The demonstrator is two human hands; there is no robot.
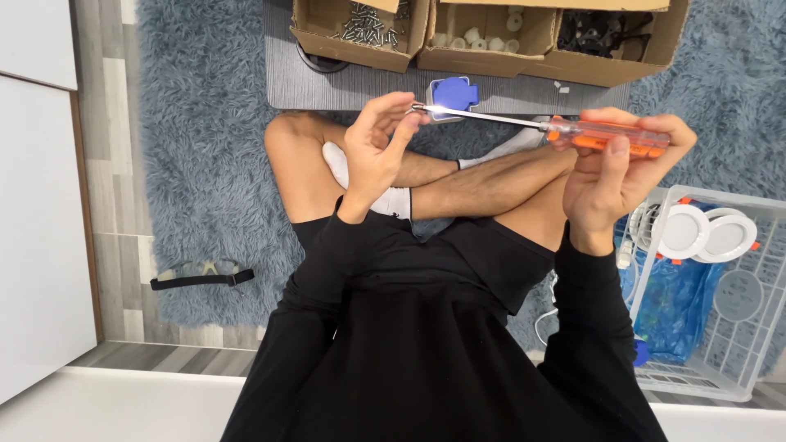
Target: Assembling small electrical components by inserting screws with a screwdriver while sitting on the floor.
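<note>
Head view: right hand is wrapping the screwdriver by its orange handle above the crossed legs, left hand is pinching the metal tip. Looks light and stiff; handle's probably the grippiest spot.

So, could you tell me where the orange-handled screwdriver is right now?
In the head view the screwdriver lies level above the crossed legs: its handle is in the right hand, its tip at the left hand's fingers, near the cardboard boxes.

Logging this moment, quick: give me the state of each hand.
Left hand: fingers pinched at the metal tip of the screwdriver; anything held there cannot be told.
Right hand: closed around the screwdriver's orange handle.
</note>
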